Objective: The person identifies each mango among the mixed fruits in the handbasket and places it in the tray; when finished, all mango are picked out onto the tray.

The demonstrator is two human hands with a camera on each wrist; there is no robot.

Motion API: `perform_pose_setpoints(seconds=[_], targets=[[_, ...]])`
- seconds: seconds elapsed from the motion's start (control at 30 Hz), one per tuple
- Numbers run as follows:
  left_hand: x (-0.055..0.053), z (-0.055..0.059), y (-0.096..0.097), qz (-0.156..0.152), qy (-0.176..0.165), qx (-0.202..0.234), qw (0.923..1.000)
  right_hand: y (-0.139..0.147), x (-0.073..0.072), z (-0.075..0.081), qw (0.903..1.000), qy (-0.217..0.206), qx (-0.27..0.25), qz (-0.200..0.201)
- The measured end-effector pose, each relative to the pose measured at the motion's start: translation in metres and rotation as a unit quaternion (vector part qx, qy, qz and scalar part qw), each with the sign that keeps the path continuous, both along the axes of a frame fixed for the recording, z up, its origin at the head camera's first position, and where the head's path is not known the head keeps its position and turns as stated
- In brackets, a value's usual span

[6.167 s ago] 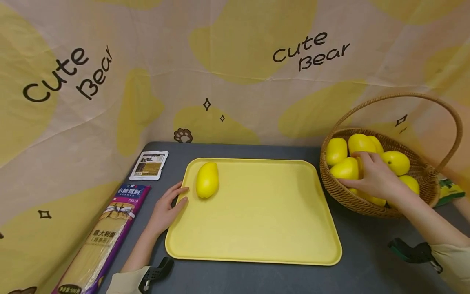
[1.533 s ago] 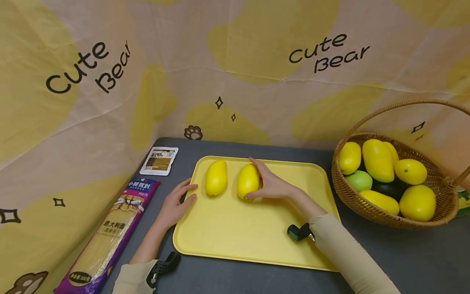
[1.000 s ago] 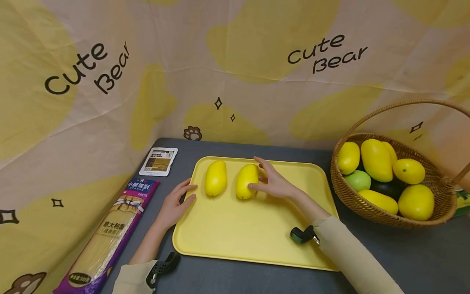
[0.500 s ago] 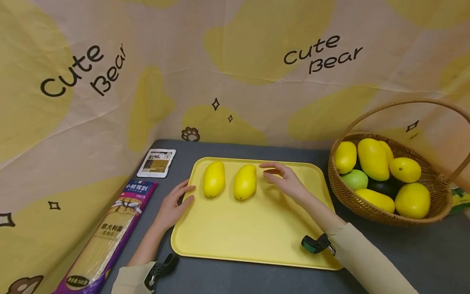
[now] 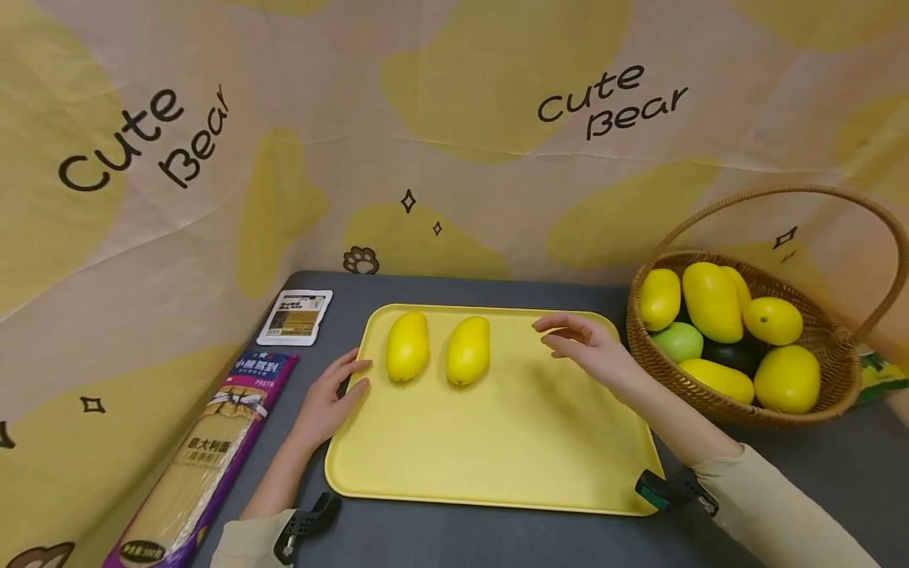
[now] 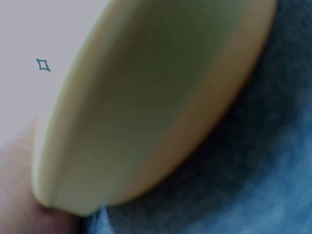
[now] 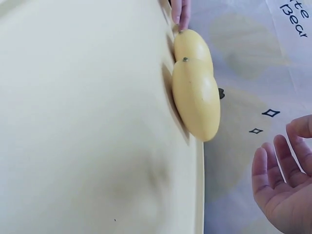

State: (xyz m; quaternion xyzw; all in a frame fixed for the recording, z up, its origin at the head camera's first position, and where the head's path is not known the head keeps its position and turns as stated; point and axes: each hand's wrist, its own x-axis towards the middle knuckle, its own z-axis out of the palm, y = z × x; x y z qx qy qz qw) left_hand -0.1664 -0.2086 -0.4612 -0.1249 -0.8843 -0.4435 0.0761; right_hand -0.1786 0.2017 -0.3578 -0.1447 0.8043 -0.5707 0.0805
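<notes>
Two yellow mangoes lie side by side on a yellow tray (image 5: pixel 497 442): the left mango (image 5: pixel 407 347) and the right mango (image 5: pixel 468 352). My left hand (image 5: pixel 328 401) rests at the tray's left rim, fingertips and thumb on the edge. In the left wrist view a blurred, pale yellow-green shape covers most of the picture. My right hand (image 5: pixel 585 347) is raised over the tray's right part, fingers loosely bent and holding nothing. From the right wrist view, both mangoes sit apart from that right hand (image 7: pixel 285 187).
At the right stands a wicker basket (image 5: pixel 845 371) with a tall handle, holding several yellow fruits, a green one (image 5: pixel 678 343) and a dark one. A pasta bag (image 5: pixel 213 450) and a small white packet (image 5: pixel 294 317) lie left of the tray. Printed cloth (image 5: pixel 454 142) hangs behind.
My right hand took a mango from the basket, set it on the tray beside the first, let go and drew away right. The left hand stayed at the tray's rim.
</notes>
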Motion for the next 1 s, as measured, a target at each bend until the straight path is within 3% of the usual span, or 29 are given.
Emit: perform_pose_setpoints(seconds=[0.33, 0.53, 0.73, 1.0], targets=[[-0.001, -0.002, -0.001, 0.000, 0.010, -0.004, 0.9999, 0.042, 0.023, 0.032, 0.9983, 0.041, 0.038, -0.015], [-0.001, -0.001, 0.000, -0.002, -0.001, -0.001, 1.0000, 0.074, 0.032, 0.048, 0.9955, 0.063, 0.066, -0.027], [-0.001, -0.002, 0.000, -0.002, -0.004, -0.003, 1.0000, 0.104, 0.036, 0.061, 0.9920, 0.050, 0.093, -0.069], [-0.001, -0.001, -0.001, -0.002, -0.001, -0.004, 1.0000, 0.141, 0.030, 0.080, 0.9787, 0.051, 0.165, -0.111]])
